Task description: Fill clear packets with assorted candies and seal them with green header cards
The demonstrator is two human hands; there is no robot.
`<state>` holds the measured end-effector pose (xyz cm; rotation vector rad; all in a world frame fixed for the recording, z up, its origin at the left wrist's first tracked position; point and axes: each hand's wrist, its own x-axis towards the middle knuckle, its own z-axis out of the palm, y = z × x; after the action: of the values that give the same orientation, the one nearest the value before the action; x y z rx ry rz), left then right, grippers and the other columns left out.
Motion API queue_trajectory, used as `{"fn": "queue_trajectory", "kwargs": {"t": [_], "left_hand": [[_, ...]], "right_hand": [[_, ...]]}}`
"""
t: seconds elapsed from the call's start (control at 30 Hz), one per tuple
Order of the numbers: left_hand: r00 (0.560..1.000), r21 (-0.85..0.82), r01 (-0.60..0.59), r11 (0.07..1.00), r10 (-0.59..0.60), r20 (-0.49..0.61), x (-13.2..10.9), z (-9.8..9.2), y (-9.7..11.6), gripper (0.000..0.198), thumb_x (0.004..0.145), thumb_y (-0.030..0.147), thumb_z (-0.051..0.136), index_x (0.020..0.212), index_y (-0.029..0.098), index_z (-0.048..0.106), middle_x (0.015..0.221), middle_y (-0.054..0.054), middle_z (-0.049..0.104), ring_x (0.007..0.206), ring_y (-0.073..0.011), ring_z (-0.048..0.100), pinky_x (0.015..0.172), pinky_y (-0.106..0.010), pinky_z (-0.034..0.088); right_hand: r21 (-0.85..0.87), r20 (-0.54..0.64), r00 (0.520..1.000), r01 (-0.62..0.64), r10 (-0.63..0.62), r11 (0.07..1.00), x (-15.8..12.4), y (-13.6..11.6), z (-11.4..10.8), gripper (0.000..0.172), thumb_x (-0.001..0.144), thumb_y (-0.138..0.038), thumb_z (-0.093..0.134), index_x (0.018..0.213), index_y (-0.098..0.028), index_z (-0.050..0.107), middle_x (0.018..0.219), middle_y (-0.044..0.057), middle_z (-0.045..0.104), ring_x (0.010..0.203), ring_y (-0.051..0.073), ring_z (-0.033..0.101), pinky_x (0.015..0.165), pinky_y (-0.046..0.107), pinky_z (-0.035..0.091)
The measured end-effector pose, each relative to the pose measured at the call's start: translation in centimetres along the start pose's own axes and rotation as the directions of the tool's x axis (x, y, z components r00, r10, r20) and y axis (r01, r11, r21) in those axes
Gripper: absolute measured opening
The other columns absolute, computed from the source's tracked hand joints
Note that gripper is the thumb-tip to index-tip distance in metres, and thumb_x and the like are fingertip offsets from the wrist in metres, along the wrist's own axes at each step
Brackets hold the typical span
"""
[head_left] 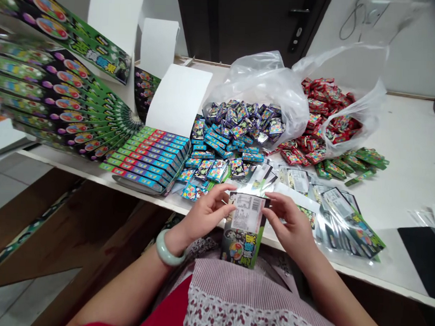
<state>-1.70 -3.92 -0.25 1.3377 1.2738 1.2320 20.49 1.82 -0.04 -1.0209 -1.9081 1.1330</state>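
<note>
At the table's front edge, a flat black and green printed candy packet hangs upright over my lap, its pale label and barcode near the top. My left hand pinches the packet's upper left edge between thumb and fingers. On the opposite edge, my right hand grips the upper right side in the same way. Just beyond my left hand lie small blue boxes and dark purple boxes. More flat packets are fanned out in clear plastic to the right of my right hand.
A display pack of small boxes sits at left beside a fan of printed cards. Red boxes fill a clear plastic bag at the back right. Green boxes lie before it. A black flat object is at far right.
</note>
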Motion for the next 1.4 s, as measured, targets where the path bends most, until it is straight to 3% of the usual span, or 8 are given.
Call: {"fn": "queue_trajectory", "kwargs": {"t": [0.17,0.33,0.4,0.5,0.7,0.87,1.2,1.4], "left_hand": [[0.98,0.158,-0.148,0.976,0.166,-0.11,0.7,0.3,-0.2,0.015,0.091,0.031,0.056,0.094,0.019,0.065,0.08,-0.003,0.064,0.072,-0.014,0.058,0.067,-0.025,0.047],[0.984,-0.001,-0.11,0.994,0.109,-0.144,1.8,1.0,0.4,0.012,0.089,0.028,0.059,0.088,0.018,0.065,0.093,-0.006,0.07,0.088,-0.0164,0.064,0.078,-0.028,0.05],[0.983,-0.069,-0.095,0.993,0.082,-0.165,2.0,1.1,0.6,0.009,0.088,0.026,0.061,0.087,0.019,0.066,0.102,-0.007,0.07,0.096,-0.0173,0.065,0.083,-0.028,0.051],[0.978,-0.07,-0.105,0.992,0.091,-0.187,2.1,1.0,0.7,0.008,0.086,0.023,0.063,0.081,0.018,0.067,0.103,-0.007,0.07,0.097,-0.0163,0.065,0.084,-0.027,0.051],[0.98,-0.184,-0.074,0.98,0.037,-0.197,2.0,0.9,0.8,0.017,0.083,0.018,0.066,0.099,0.021,0.065,0.086,-0.002,0.071,0.08,-0.0128,0.067,0.072,-0.024,0.054],[0.976,-0.094,-0.166,0.982,0.15,-0.157,2.0,0.7,0.7,0.005,0.079,0.02,0.07,0.081,0.018,0.067,0.086,-0.004,0.068,0.084,-0.0149,0.065,0.077,-0.027,0.054],[0.99,-0.149,0.044,0.988,-0.062,-0.123,2.9,0.9,1.9,0.01,0.077,0.024,0.068,0.079,0.016,0.063,0.07,0.001,0.061,0.063,-0.0107,0.06,0.059,-0.023,0.05],[0.998,-0.195,-0.067,0.978,0.068,0.003,2.2,-0.5,1.4,0.01,0.082,0.02,0.066,0.073,0.016,0.062,0.08,-0.002,0.062,0.078,-0.0128,0.062,0.074,-0.027,0.049]], "right_hand": [[-0.115,0.112,0.993,0.046,-0.033,0.992,0.7,-0.5,-0.6,0.012,0.093,-0.031,0.051,0.092,-0.023,0.06,0.079,0.003,0.065,0.067,0.015,0.061,0.061,0.029,0.05],[-0.048,0.045,0.99,0.136,-0.134,0.99,2.4,-1.0,-1.0,0.008,0.088,-0.026,0.056,0.082,-0.022,0.059,0.093,0.006,0.062,0.089,0.018,0.06,0.069,0.03,0.05],[0.099,0.017,0.998,0.061,-0.063,0.993,2.9,-0.6,-0.9,0.005,0.086,-0.026,0.06,0.09,-0.024,0.058,0.089,0.003,0.06,0.084,0.016,0.06,0.066,0.029,0.051],[0.222,0.043,0.999,-0.032,0.023,0.975,3.2,-0.1,-0.7,0.024,0.084,-0.026,0.063,0.107,-0.026,0.056,0.087,0.001,0.059,0.079,0.014,0.06,0.065,0.028,0.051],[0.025,0.084,0.991,0.1,-0.101,0.995,3.1,-0.7,-1.2,0.005,0.086,-0.023,0.06,0.092,-0.023,0.061,0.098,0.005,0.06,0.091,0.017,0.06,0.068,0.03,0.052],[-0.079,0.173,0.957,0.248,-0.231,0.966,2.9,-1.3,-1.6,0.005,0.089,-0.021,0.057,0.091,-0.024,0.061,0.098,0.005,0.061,0.092,0.017,0.059,0.071,0.031,0.051],[0.057,0.204,0.975,-0.107,0.094,0.993,4.3,-3.5,-0.6,0.014,0.084,-0.033,0.063,0.082,-0.02,0.058,0.076,0.001,0.06,0.069,0.014,0.057,0.061,0.028,0.045],[0.032,0.326,0.943,-0.076,0.062,0.997,4.4,-3.7,-1.0,0.019,0.089,-0.036,0.058,0.077,-0.021,0.059,0.078,0.002,0.062,0.075,0.015,0.058,0.069,0.031,0.047]]}}
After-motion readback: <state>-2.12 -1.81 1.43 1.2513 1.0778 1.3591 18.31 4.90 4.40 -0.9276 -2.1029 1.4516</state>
